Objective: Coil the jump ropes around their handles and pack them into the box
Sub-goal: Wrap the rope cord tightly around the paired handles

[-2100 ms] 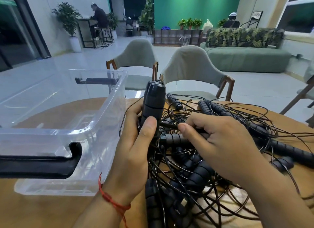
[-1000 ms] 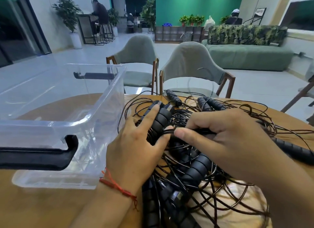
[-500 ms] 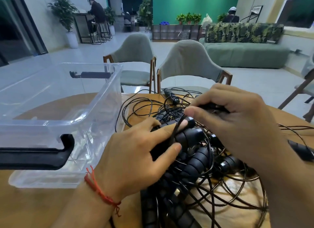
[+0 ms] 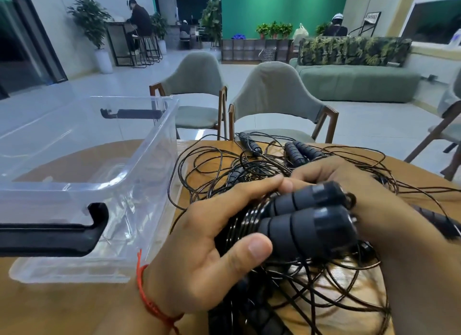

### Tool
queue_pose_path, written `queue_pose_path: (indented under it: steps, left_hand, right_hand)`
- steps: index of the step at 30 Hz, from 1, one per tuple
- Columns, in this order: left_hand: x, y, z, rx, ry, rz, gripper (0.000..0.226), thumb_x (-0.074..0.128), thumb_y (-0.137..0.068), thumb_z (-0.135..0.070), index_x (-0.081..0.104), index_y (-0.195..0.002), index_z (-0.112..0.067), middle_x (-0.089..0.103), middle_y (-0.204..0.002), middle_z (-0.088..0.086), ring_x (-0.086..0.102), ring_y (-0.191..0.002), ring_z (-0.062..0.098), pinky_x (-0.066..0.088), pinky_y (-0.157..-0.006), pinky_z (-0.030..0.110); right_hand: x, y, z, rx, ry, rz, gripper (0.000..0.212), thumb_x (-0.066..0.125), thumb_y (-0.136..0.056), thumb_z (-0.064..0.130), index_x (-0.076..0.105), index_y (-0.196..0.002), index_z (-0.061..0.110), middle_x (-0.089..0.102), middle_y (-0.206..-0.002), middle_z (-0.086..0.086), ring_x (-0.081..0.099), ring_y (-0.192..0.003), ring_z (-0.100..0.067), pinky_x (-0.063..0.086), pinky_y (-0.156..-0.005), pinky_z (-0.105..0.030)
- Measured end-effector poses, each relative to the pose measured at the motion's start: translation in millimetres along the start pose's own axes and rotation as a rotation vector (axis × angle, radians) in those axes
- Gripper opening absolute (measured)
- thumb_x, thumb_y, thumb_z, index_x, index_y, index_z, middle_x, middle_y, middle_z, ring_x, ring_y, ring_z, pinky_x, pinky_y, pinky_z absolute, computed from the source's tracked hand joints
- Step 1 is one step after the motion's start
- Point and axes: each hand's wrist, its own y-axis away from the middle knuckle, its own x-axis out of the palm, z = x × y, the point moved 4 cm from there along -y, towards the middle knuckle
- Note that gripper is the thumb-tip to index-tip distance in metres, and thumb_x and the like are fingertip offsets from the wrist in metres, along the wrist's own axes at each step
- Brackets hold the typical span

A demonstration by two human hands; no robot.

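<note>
My left hand (image 4: 214, 244) grips a pair of black ribbed jump-rope handles (image 4: 306, 219) held side by side, with several turns of thin black cord wound round them near my fingers. My right hand (image 4: 374, 210) holds the same bundle from the right, fingers curled over its far side. Beneath and behind lies a tangled heap of black cords and more handles (image 4: 296, 152) on the wooden table (image 4: 62, 307). The clear plastic box (image 4: 139, 185) with black latches stands at the left, nothing visible inside it.
Two grey chairs (image 4: 277, 95) stand just past the table's far edge, a third at the right border. Loose cord loops reach the box's right wall. A green sofa and seated people are far off in the room.
The handle pair went from upright in my left hand down to the pile, then was lifted towards me lying sideways. My right hand came from the pile onto the bundle. More cord shows around the handles.
</note>
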Motion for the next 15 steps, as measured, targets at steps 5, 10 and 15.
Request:
queue_pose_path:
  steps: [5,10,15]
  left_hand:
    - [-2.0,3.0,14.8,-0.076,0.339,-0.25,0.064,0.053,-0.101,-0.065,0.071,-0.126,-0.009,0.074,-0.101,0.01,0.069,-0.086,0.025,0.052,-0.073,0.033]
    - [-14.5,-5.2,31.2,-0.286,0.709,-0.558,0.056,0.05,-0.102,-0.057,0.077,-0.104,-0.008,0.062,-0.084,0.028,0.054,-0.057,0.032,0.041,-0.045,0.031]
    - [-19.6,-8.3,40.7,-0.397,0.786,-0.693,0.054,0.044,-0.097,-0.054,0.08,-0.094,-0.013,0.063,-0.081,0.017,0.058,-0.057,0.027,0.036,-0.043,0.029]
  right_hand:
    - [14.6,0.6,4.9,-0.07,0.133,-0.062,0.045,0.063,-0.098,0.063,0.075,-0.079,0.023,0.067,-0.073,-0.003,0.059,-0.064,-0.003,0.048,-0.068,-0.025]
    - [26.0,-4.4,5.1,-0.17,0.263,-0.214,0.023,0.059,-0.1,0.056,0.068,-0.119,0.047,0.071,-0.101,0.017,0.068,-0.094,-0.002,0.056,-0.083,-0.03]
    - [35.0,-7.4,7.6,-0.32,0.496,-0.399,0.021,0.065,-0.104,0.041,0.075,-0.122,0.036,0.072,-0.112,0.026,0.066,-0.111,0.0,0.057,-0.092,-0.033]
